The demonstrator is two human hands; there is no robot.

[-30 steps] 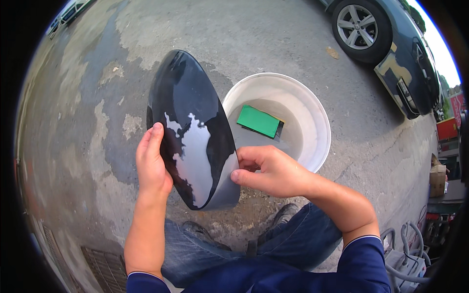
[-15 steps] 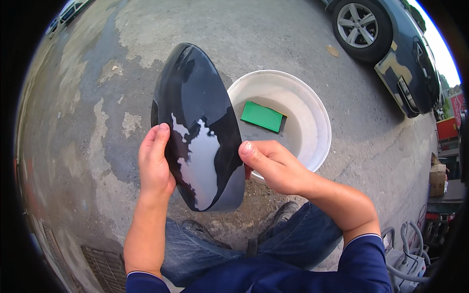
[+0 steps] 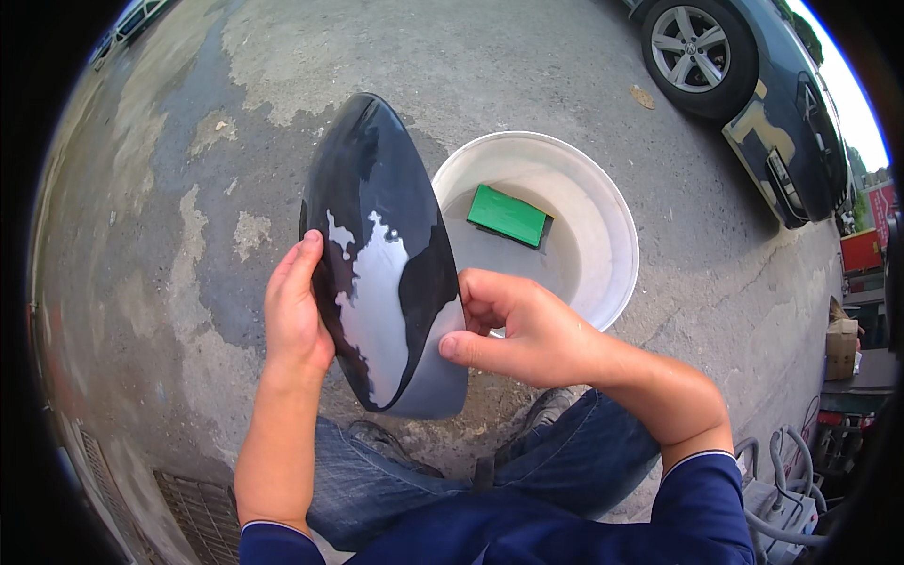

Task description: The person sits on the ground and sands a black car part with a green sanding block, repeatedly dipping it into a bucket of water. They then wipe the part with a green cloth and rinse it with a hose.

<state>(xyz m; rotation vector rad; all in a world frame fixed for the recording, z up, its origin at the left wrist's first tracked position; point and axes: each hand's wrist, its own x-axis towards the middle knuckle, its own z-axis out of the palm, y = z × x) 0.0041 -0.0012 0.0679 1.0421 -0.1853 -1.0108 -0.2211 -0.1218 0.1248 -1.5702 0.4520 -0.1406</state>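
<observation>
A glossy black car mirror cover [image 3: 386, 179] is held up between my hands, its narrow end pointing away from me. Its lower part carries an uneven, shiny wet-looking patch, with a dull grey band at the near right edge. My left hand [image 3: 298, 306] clasps the left edge, thumb on top and fingers behind. Along the right edge, my right hand [image 3: 527, 325] grips it with the thumb on the grey band and fingers curled at the rim, partly hidden. Just beyond, a green block [image 3: 509, 216] lies in shallow cloudy water inside a white bucket [image 3: 617, 240].
The bucket stands on stained concrete [image 3: 311, 47] ahead of my feet. At the far right is a dark car with a wheel [image 3: 692, 49] and a patchy bumper [image 3: 786, 160]. A grey box with hoses [image 3: 782, 508] is at lower right, a metal grate [image 3: 200, 504] at lower left.
The mirror cover has shifted slightly toward me. My right thumb has slid down the cover's right edge onto the grey band, and that hand's fingers now show more.
</observation>
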